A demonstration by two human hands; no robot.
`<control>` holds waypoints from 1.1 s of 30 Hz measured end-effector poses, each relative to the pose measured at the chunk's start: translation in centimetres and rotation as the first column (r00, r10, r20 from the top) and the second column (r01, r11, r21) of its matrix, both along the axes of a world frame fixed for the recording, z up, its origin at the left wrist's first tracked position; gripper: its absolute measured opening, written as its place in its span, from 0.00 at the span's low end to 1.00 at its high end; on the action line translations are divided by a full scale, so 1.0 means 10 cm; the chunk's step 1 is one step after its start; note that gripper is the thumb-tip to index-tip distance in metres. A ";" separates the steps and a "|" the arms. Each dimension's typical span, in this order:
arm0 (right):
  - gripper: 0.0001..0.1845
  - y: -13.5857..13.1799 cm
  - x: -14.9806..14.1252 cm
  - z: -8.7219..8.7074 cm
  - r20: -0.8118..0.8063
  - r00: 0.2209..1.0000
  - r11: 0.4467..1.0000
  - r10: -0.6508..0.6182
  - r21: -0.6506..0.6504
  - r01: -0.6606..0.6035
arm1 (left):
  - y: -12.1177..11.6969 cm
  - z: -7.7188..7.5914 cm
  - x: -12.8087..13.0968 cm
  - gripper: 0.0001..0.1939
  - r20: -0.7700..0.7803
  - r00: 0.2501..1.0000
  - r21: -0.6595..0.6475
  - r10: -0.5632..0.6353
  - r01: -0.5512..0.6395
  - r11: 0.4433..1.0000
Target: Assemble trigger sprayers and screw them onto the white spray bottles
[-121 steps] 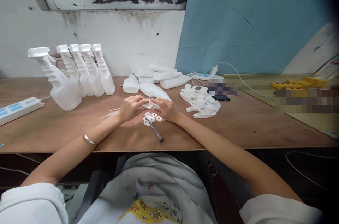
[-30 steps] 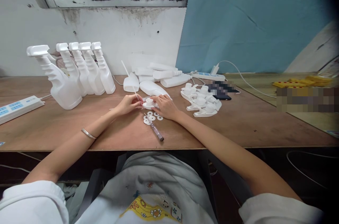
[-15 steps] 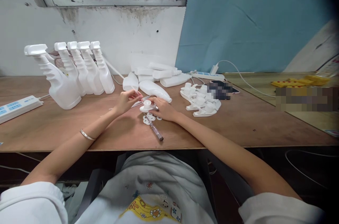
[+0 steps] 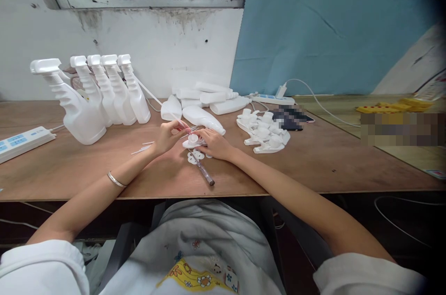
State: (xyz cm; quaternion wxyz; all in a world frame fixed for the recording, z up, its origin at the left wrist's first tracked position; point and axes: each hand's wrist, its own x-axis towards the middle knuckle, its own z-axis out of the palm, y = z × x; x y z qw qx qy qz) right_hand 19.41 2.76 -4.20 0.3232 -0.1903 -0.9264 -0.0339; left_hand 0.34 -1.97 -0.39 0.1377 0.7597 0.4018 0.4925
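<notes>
Sprayer (image 4: 192,141) pinched by right hand (image 4: 216,143), left hand (image 4: 167,137) pinching tube (image 4: 150,92), power strip (image 4: 25,143) markings illegible

five upright spray bottles (image 4: 83,121), perhaps seven lying bottles (image 4: 204,119), one held spray head (image 4: 192,140), one held tube (image 4: 150,92), one screwdriver (image 4: 205,173)

No text can be read for certain; the blue panels on the power strip (image 4: 26,143) at left are too small to make out; the print on the packet (image 4: 434,87) at far right and the sticker (image 4: 436,173) below it is too blurred to read.
</notes>
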 end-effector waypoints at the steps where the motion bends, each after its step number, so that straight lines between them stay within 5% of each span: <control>1: 0.21 0.00 0.00 0.00 0.000 1.000 1.000 -0.002 0.004 0.002 | 0.00 0.00 0.00 0.13 -0.016 1.000 0.009 0.010 -0.010 1.000; 8: 0.21 -0.01 0.00 0.00 0.002 1.000 1.000 -0.010 0.021 0.010 | 0.02 -0.01 0.00 0.13 -0.104 0.993 0.072 0.055 -0.048 0.996; 33: 0.16 0.01 -0.06 -0.06 -0.030 0.999 0.996 -0.029 -0.085 0.027 | 0.09 -0.04 0.13 0.15 -0.023 1.000 0.019 -0.014 0.014 1.000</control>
